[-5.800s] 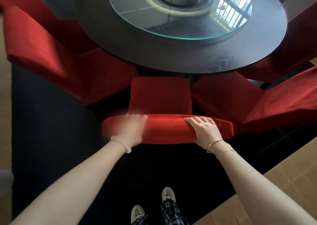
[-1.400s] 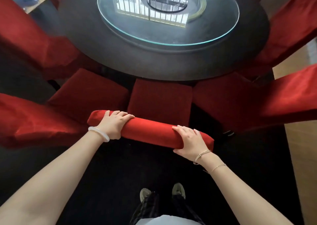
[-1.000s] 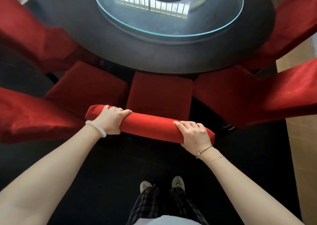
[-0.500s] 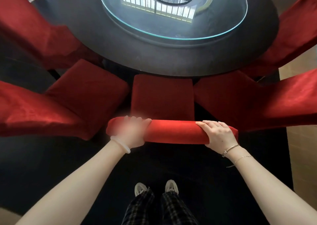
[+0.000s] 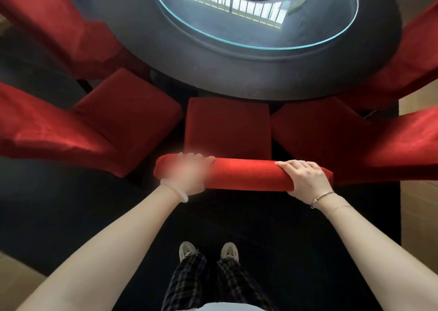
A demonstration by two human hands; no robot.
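Hands: left hand [image 5: 187, 175] and right hand [image 5: 305, 178] apart, both wrapped over red chair back [image 5: 246, 174] | left hand blurry | seat [image 5: 227, 125] past the hands, far edge hidden under table [image 5: 237, 73]

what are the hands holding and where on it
The red chair, by the top edge of its backrest: left hand near the left end, right hand near the right end.

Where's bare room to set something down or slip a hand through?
Bare: the dark table ring between the glass turntable and table edge; the middle chair's seat. Crowded: slim gaps between that seat and the neighbouring seats; left hand and right hand grip the chair back.
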